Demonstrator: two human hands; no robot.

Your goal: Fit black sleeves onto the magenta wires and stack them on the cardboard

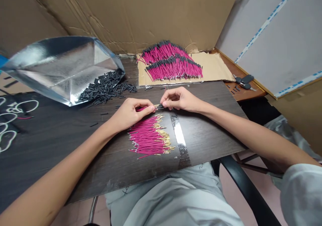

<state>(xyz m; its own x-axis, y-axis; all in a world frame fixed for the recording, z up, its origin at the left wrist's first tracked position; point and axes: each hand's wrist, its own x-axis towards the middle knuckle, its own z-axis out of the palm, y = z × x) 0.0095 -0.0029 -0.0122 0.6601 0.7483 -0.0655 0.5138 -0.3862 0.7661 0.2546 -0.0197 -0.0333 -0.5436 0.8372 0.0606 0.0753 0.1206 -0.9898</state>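
Note:
My left hand (134, 113) is closed around a few pink wires, their gold tips pointing right past my thumb. Facing it, my right hand (179, 100) pinches small black sleeves (160, 107) at those gold tips. Just below my left hand lies a pile of pink wires (146, 137) with gold terminals on the right ends and silvery ends on the left. Farther back, pink wires with black ends (173, 66) lie in two rows on a cardboard sheet (216, 66).
An open silver foil bag (62, 61) spills black sleeves (103, 88) onto the dark table (100, 162). White loops (8, 118) lie at the far left. Keys (244, 81) rest at the right by a partition. Clear tape (179, 135) crosses the table; a chair armrest (246, 189) is at its edge.

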